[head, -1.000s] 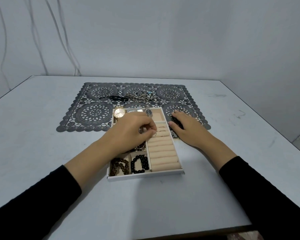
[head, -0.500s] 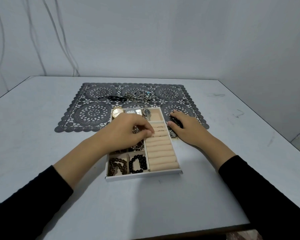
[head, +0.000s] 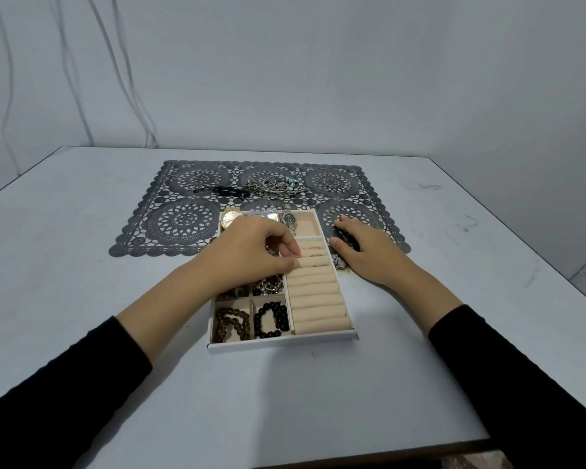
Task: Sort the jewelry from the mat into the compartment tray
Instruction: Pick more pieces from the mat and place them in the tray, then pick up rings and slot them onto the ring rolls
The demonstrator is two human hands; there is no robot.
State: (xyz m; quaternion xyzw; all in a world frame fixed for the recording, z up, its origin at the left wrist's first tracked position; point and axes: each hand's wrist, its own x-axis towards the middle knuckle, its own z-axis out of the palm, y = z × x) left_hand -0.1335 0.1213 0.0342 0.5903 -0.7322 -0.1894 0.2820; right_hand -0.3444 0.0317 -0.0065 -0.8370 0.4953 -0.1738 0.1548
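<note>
The white compartment tray (head: pixel 281 344) sits at the near edge of the dark lace mat (head: pixel 183 218). My left hand (head: pixel 251 252) hovers over the tray, its fingertips pinched on a small ring at the left end of the beige ring rolls (head: pixel 315 299); the ring is mostly hidden. A few rings (head: pixel 314 255) sit in the upper rolls. My right hand (head: pixel 362 252) lies flat beside the tray's right wall, over a dark speckled bracelet (head: pixel 339 262). Watches (head: pixel 289 219) fill the top row. Brown beads (head: pixel 232 323) and black beads (head: pixel 271 319) lie in the near compartments.
On the far half of the mat lie a pile of chains (head: pixel 274 189), a black piece (head: pixel 224 191) and small loose rings (head: pixel 332 187). The grey table (head: pixel 82 299) ends close in front of me, and a wall stands behind it.
My left hand has lowered its pinched fingertips from above the upper rolls down onto the left end of the rolls. The right hand has stayed in place beside the tray.
</note>
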